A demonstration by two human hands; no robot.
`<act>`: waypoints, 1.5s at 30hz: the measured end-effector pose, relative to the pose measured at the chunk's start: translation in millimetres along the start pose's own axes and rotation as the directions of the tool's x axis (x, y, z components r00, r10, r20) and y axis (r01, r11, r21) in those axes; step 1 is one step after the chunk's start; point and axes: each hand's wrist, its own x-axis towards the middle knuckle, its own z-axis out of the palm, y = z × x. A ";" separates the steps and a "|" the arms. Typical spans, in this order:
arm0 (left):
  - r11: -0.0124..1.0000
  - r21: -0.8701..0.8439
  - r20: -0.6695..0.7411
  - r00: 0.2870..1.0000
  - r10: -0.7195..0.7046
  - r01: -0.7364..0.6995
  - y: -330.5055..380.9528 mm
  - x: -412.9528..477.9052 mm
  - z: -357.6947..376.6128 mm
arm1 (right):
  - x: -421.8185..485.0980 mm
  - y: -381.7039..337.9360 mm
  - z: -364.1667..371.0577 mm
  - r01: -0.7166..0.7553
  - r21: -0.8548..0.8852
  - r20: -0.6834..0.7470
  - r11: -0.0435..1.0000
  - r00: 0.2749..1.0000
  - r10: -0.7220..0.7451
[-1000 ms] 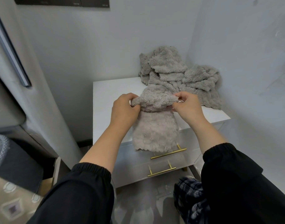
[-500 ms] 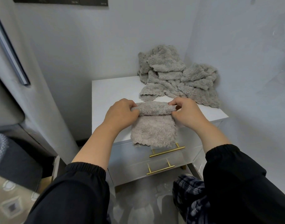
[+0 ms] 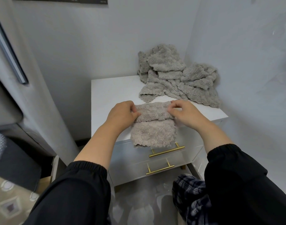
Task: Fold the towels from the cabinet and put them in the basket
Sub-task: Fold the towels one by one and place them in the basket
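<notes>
Beige-grey fleece, the towel (image 3: 152, 132) lies stretched between the two hands at the front of the white cabinet top (image 3: 109, 95). Its upper part is doubled over into a thick fold that runs from hand to hand, while the lower part hangs over the cabinet's front edge, below both wrists. The left hand (image 3: 122, 115) pinches the left end of the fold, thumb on top and fingers curled behind. The right hand (image 3: 186, 114) grips the right end with curled fingertips. Beyond the right hand's knuckles, in the corner of the walls, sits a heap of crumpled towels (image 3: 179, 78) — near the held one but apart from it. Under the hands, two brass handles (image 3: 166, 151) cross the drawer fronts; the hanging hem reaches down to the upper one. Black sleeves (image 3: 83, 184) cover both arms behind the bare forearms.
</notes>
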 end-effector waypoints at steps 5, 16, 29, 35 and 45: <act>0.996 -0.083 0.066 0.998 -0.023 0.029 0.3 -1.0 -4.2 | 3.3 -1.1 2.5 -0.055 0.088 0.078 0.995 0.996 0.048; 0.995 -0.098 -0.193 0.980 -0.050 0.031 8.1 2.8 -4.1 | 7.9 -15.7 9.8 0.065 0.089 -0.212 0.994 0.976 -0.045; 0.992 -0.050 -0.217 0.971 0.101 -0.114 3.6 -2.2 1.6 | -0.1 -6.0 6.5 0.082 -0.092 -0.136 0.992 0.986 -0.094; 0.996 0.015 -0.246 0.965 0.088 -0.087 -1.2 3.2 2.1 | -3.4 -3.5 1.9 0.134 -0.100 -0.187 0.986 0.971 -0.151; 0.989 -0.139 -0.135 0.990 0.039 -0.058 0.6 1.1 7.0 | 4.1 3.3 14.1 0.033 0.164 -0.160 0.986 0.987 -0.006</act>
